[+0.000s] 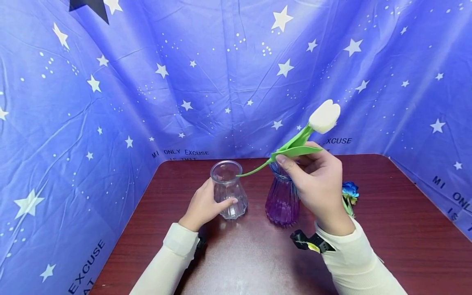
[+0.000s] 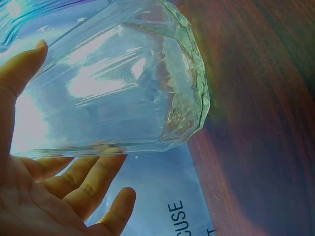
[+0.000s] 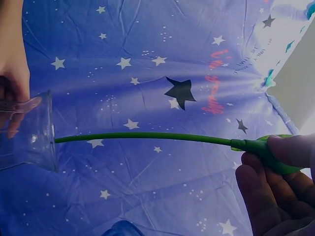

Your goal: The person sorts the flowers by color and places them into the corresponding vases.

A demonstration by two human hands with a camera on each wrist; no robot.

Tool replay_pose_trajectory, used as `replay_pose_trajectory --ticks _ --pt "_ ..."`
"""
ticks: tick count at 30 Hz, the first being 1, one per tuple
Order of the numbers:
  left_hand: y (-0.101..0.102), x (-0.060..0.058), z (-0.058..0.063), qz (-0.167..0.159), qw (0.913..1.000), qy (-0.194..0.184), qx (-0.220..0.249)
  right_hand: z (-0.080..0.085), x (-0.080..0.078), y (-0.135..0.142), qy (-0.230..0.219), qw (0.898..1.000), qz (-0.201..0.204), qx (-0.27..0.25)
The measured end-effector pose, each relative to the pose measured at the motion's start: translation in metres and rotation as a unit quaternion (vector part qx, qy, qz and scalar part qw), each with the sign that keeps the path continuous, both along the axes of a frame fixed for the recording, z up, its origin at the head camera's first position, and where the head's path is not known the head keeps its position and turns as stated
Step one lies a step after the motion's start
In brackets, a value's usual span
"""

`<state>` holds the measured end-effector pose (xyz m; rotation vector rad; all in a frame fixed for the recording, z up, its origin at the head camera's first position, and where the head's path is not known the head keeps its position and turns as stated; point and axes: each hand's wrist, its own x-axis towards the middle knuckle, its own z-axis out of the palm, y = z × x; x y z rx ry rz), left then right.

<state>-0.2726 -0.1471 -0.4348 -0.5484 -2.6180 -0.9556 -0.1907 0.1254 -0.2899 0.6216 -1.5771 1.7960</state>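
A clear glass vase [image 1: 236, 192] stands on the table, and my left hand [image 1: 203, 207] holds it from the left. In the left wrist view, the thumb and fingers lie on opposite sides of the clear vase [image 2: 113, 88]. My right hand [image 1: 321, 188] pinches a white tulip [image 1: 324, 116] near the base of its green leaves, thumb against fingers. The tulip slants, bloom up to the right. Its bare stem [image 3: 142, 135] runs to the clear vase's mouth; whether the tip is just inside the rim I cannot tell.
A vase with purple lower part and bluish rim [image 1: 282, 203] stands right of the clear one, partly behind my right hand. A blue flower [image 1: 350, 189] lies farther right on the dark red table [image 1: 236, 258]. Blue star-printed cloth [image 1: 228, 82] hangs around the table.
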Motion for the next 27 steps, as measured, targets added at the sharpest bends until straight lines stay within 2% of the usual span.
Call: replay_pose_trajectory --ticks 18,27 --pt "0.000 -0.001 0.000 0.002 1.0000 0.000 -0.004 -0.014 -0.017 -0.013 -0.033 0.997 -0.027 0.066" --pt "0.001 -0.001 0.000 0.002 1.0000 0.005 -0.004 -0.019 -0.019 -0.021 -0.070 0.992 -0.032 0.101"
